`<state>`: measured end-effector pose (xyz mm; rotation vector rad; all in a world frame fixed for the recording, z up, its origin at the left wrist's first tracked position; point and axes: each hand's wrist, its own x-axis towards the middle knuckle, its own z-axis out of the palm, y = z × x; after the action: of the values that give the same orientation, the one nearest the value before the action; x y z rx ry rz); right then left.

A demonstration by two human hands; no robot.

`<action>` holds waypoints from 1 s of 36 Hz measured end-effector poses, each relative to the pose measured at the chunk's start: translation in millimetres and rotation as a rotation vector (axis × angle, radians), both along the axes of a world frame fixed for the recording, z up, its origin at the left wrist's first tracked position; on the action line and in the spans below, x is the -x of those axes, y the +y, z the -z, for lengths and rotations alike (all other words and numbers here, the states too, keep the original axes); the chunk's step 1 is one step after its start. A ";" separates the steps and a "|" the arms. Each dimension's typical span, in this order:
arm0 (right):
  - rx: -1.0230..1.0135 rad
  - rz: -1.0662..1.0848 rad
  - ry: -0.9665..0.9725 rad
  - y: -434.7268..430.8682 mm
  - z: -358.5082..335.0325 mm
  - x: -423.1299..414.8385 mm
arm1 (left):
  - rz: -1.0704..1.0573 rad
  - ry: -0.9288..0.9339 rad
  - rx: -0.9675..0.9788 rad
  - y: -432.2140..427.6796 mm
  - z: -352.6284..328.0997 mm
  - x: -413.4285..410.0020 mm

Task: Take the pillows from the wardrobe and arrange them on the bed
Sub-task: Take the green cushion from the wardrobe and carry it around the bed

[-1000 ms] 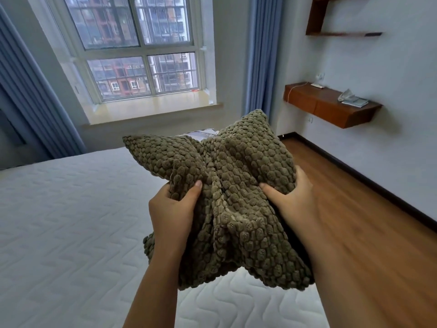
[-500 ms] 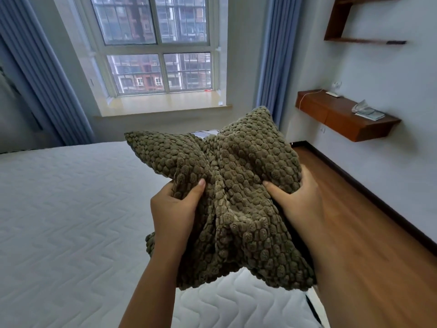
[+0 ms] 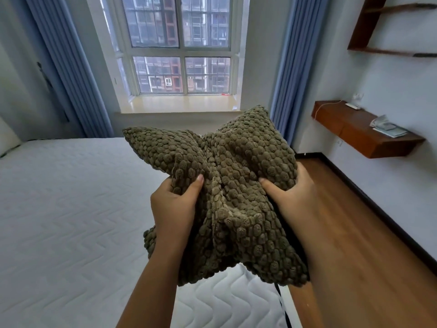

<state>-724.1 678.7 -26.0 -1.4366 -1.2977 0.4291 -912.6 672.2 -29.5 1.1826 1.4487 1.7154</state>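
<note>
Above white bed (image 3: 71,209), hands squeeze bumpy olive pillow (image 3: 236,185).

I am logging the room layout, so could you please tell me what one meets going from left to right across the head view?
Left blue curtain → window → right blue curtain → wooden wall-mounted desk.

Pillow (image 3: 236,185) above bed (image 3: 71,209) edge, window (image 3: 182,48) behind, shelf (image 3: 359,136) right.

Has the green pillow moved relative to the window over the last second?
Yes. The green pillow, held by both hands, now sits centred below the window; earlier it sat off to the window's right, though the camera turned too.
</note>
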 end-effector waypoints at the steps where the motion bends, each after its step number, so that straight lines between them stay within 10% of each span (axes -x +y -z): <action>1: -0.005 0.016 0.000 -1.0 1.5 2.0 | 0.011 -0.003 0.002 1.3 0.2 1.1; 36: 0.049 0.003 -0.065 12.6 7.4 -225.2 | -0.002 -0.093 0.071 11.7 12.5 -224.8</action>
<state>-499.0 691.3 -33.4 -1.5039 -1.3446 0.4176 -687.8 684.0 -42.0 1.0500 1.4430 1.6831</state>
